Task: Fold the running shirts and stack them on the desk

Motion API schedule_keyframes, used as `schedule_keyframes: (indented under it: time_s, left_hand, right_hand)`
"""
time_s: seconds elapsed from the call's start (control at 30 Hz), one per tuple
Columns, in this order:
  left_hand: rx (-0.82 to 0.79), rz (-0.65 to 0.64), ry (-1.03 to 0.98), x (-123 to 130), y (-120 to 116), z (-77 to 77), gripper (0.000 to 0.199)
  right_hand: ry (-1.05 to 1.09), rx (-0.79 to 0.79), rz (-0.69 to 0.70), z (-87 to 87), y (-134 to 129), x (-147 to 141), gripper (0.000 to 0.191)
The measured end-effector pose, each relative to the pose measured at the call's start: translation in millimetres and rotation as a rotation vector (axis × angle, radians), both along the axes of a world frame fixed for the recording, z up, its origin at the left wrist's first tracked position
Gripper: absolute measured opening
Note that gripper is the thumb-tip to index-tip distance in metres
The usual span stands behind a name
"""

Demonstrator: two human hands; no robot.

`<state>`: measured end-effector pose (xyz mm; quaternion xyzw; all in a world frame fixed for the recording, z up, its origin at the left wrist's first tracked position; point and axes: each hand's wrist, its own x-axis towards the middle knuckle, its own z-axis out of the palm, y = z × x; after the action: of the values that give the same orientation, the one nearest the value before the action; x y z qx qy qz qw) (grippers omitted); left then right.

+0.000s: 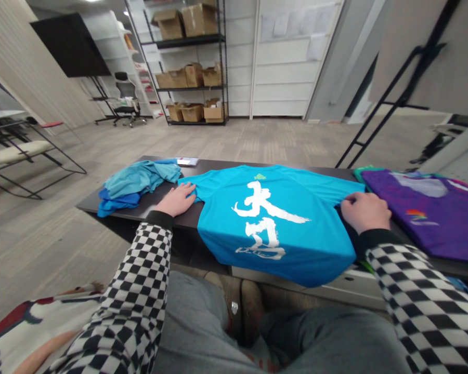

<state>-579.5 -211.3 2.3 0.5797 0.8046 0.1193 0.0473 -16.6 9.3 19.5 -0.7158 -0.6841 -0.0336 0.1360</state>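
Observation:
A bright blue T-shirt [218,223] with large white brush lettering lies spread on the dark table, its lower part hanging over the near edge. Its two sleeves stretch out to either side. My left hand [177,200] rests on the left sleeve's end, palm down with the fingers extended. At the right sleeve's hem, my right hand [366,212] has its fingers curled in on the cloth; the fingertips are partly hidden.
Crumpled blue and teal clothes [140,182] lie at the table's left end, near a small flat packet [187,161]. Purple shirts [425,218] are laid out on the right. A black-framed stand [386,114] rises behind them. Shelves with cardboard boxes [191,75] stand across the floor.

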Motion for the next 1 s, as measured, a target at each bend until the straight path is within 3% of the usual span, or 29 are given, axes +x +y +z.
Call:
schedule_keyframes:
  time_s: [0.13,0.23,0.33,0.47,0.53,0.7,0.83,1.0]
  left_hand:
    - [0.207,0.027,0.083,3.2,16.6,7.9,0.057]
    - [0.289,-0.093,0.093,15.4,42.0,14.6,0.060]
    - [0.058,-0.189,0.055,27.7,65.1,17.5,0.069]
    - [-0.220,-0.118,0.095,27.5,83.6,22.5,0.088]
    - [-0.218,-0.118,0.108,24.1,93.2,27.4,0.089]
    - [-0.028,-0.186,0.125,33.7,120.4,28.2,0.074]
    - [-0.194,-0.212,0.146,45.1,132.0,24.2,0.078]
    - [-0.249,-0.153,0.140,52.2,147.9,36.6,0.082]
  right_hand:
    - [-0.015,-0.007,-0.002,2.6,-3.6,-2.7,0.044]
    - [-0.013,-0.006,0.011,0.9,-2.8,-2.4,0.044]
    - [0.012,0.010,0.026,-3.4,0.9,0.1,0.043]
    - [0.029,0.025,0.038,-6.8,3.9,1.5,0.042]
    - [0.024,0.025,0.041,-6.5,3.6,0.5,0.043]
    - [0.032,0.022,0.041,-6.0,2.2,-1.2,0.046]
    - [0.041,0.032,0.051,-8.5,2.4,-0.3,0.045]
    - [0.041,0.046,0.059,-7.2,-1.7,-2.4,0.043]
